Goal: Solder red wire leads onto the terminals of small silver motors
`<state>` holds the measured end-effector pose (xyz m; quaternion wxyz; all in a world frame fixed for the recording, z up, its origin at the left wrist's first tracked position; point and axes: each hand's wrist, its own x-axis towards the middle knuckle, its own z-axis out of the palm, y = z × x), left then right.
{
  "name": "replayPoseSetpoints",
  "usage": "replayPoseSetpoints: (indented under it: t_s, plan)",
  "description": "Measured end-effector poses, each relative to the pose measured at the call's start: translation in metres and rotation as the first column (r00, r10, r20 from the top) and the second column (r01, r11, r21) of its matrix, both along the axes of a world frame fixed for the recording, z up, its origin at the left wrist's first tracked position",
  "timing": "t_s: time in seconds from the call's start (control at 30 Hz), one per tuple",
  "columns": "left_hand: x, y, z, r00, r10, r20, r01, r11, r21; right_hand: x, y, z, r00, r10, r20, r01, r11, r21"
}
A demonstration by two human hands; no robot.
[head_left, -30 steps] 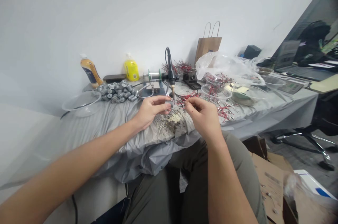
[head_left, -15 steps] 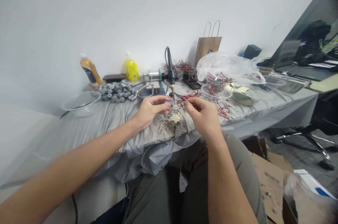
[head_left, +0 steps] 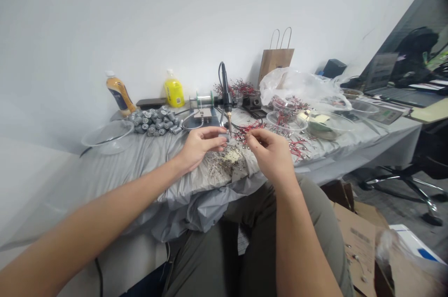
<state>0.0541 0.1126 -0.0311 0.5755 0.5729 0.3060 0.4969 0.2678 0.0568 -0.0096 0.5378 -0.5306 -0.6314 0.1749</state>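
My left hand [head_left: 196, 148] pinches a small grey cylinder [head_left: 225, 136] between thumb and fingers, just beneath the tip of a soldering iron [head_left: 227, 101] fixed upright in a stand. Across from it, my right hand [head_left: 272, 155] is closed in a pinch, its fingertips just right of the iron's tip. What it grips is too small to name. Short red wires [head_left: 254, 127] lie behind the fingers. Below the hands, dark scraps and bits of solder [head_left: 224, 162] litter the covered table. A spool of solder wire [head_left: 205, 100] sits beside the iron.
Many grey cylinders [head_left: 154, 122] are piled at left, near a plastic bowl [head_left: 91, 139], an orange bottle [head_left: 119, 94] and a yellow bottle [head_left: 174, 92]. To the right are tubs of red wires [head_left: 287, 122], a plastic bag [head_left: 304, 87] and a paper bag [head_left: 275, 61].
Both hands stay almost still; my right hand has shifted very slightly. The grey cylinder remains in my left fingers under the iron.
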Motion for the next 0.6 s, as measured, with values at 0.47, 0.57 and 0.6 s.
replayPoseSetpoints:
  t_s: [0.47, 0.57, 0.6]
  plan:
    - [0.0001, -0.0008, 0.0006, 1.0, 0.003, -0.005, -0.003, 1.0, 0.004, -0.0012, 0.0007, 0.0013, 1.0, -0.018, -0.001, 0.018, 1.0, 0.005]
    - [0.0005, -0.0009, 0.001, 1.0, 0.005, -0.004, -0.005, 1.0, 0.005, -0.0018, 0.0016, 0.0009, 1.0, -0.019, -0.009, 0.019, 1.0, 0.006]
    - [0.0006, -0.0009, 0.0012, 1.0, 0.005, -0.004, -0.005, 1.0, 0.005, -0.0019, 0.0018, 0.0007, 1.0, -0.021, -0.011, 0.021, 1.0, 0.008]
